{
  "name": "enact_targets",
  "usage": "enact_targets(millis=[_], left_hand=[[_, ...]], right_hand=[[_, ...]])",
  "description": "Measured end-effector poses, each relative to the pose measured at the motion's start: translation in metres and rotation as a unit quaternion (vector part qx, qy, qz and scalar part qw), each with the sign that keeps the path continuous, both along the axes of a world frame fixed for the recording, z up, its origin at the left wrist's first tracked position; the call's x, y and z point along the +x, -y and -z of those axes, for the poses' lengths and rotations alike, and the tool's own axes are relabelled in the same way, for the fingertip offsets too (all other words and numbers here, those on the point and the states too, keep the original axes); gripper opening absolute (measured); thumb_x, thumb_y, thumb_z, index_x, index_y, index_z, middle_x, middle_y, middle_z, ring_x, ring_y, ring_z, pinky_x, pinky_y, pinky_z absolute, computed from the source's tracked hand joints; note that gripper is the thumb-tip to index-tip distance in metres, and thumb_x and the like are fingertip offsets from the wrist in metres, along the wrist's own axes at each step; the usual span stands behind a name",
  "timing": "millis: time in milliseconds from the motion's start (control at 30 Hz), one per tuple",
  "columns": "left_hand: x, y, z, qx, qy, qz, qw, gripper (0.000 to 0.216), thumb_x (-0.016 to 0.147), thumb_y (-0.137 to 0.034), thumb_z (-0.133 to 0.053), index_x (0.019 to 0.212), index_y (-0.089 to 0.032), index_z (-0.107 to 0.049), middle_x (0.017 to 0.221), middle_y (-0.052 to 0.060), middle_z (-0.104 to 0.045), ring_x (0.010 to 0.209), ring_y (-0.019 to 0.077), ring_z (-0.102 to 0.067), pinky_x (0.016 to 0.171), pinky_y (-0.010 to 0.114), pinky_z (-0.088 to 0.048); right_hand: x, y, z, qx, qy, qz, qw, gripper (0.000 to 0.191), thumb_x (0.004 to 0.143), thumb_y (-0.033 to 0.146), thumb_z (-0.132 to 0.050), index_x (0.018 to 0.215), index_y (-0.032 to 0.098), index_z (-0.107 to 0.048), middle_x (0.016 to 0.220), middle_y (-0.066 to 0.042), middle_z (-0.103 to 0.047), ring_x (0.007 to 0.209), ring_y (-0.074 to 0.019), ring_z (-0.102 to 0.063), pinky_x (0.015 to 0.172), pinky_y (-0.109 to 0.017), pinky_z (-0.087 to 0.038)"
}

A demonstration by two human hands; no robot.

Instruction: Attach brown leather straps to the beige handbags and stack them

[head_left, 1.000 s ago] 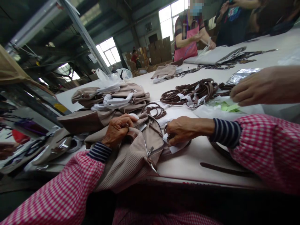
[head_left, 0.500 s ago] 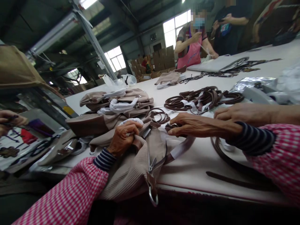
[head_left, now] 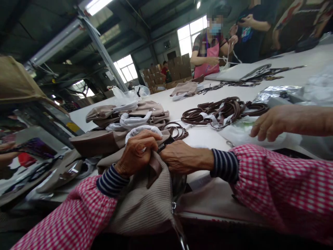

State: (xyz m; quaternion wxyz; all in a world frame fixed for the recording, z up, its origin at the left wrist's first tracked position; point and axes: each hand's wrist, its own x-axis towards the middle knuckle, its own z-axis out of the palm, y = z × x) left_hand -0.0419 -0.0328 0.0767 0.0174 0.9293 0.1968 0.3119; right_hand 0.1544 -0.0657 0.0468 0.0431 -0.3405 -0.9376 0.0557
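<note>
A beige ribbed handbag [head_left: 145, 205] with brown trim and a zip leans over the table's front edge. My left hand [head_left: 137, 151] is closed on the bag's top edge, beside a brown handle tab [head_left: 154, 169]. Against the other side of the opening, my right hand [head_left: 184, 157] is curled, its fingertips hidden inside or behind the rim. What it holds does not show. A white-wrapped handle [head_left: 143, 130] curves up behind my left hand. The bag's zip hangs partly open below my right hand.
Stacked beige bags [head_left: 125, 118] stand behind on the left. Coiled brown straps [head_left: 213, 111] lie mid-table near clear plastic wrapping [head_left: 239, 130]. Another person's hand [head_left: 291, 121] reaches in from the right. A person in a pink apron [head_left: 212, 59] works across the table.
My right hand has moved left from beside the bag to its opening. The nearby person's hand now shows apart from my arm. Across the table, the aproned person has raised some white cord.
</note>
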Motion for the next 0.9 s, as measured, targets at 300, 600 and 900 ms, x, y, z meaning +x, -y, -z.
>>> enact_targets(millis=[300, 600, 900], left_hand=[[0.000, 0.006, 0.005, -0.053, 0.059, -0.039, 0.996, 0.025, 0.066, 0.000, -0.044, 0.065, -0.018, -0.062, 0.102, 0.006, -0.077, 0.100, 0.0207, -0.071, 0.091, 0.033, -0.056], [-0.015, 0.006, -0.007, -0.068, 0.047, -0.088, 0.993, 0.023, 0.072, -0.004, -0.048, 0.066, -0.020, -0.063, 0.107, 0.005, -0.076, 0.102, 0.0239, -0.071, 0.091, 0.038, -0.057], [-0.006, 0.011, -0.044, -0.103, -0.228, 0.037, 0.967, 0.025, 0.091, -0.010, -0.050, 0.084, -0.023, -0.070, 0.105, 0.004, -0.076, 0.119, 0.0265, -0.064, 0.106, 0.041, -0.052]], right_hand=[[-0.033, -0.009, 0.062, 0.023, -0.081, 0.002, 0.996, 0.019, 0.096, 0.029, -0.060, 0.090, 0.014, -0.069, 0.087, -0.013, -0.072, 0.073, -0.0220, -0.060, 0.060, -0.033, -0.036], [-0.030, -0.014, 0.062, -0.015, -0.128, -0.029, 0.991, 0.023, 0.097, 0.038, -0.063, 0.096, 0.016, -0.069, 0.099, -0.009, -0.075, 0.078, -0.0191, -0.064, 0.063, -0.030, -0.039], [-0.044, -0.009, 0.109, 0.103, -0.201, -0.013, 0.974, 0.028, 0.099, 0.043, -0.057, 0.102, 0.016, -0.064, 0.108, -0.012, -0.068, 0.096, -0.0275, -0.058, 0.079, -0.041, -0.042]])
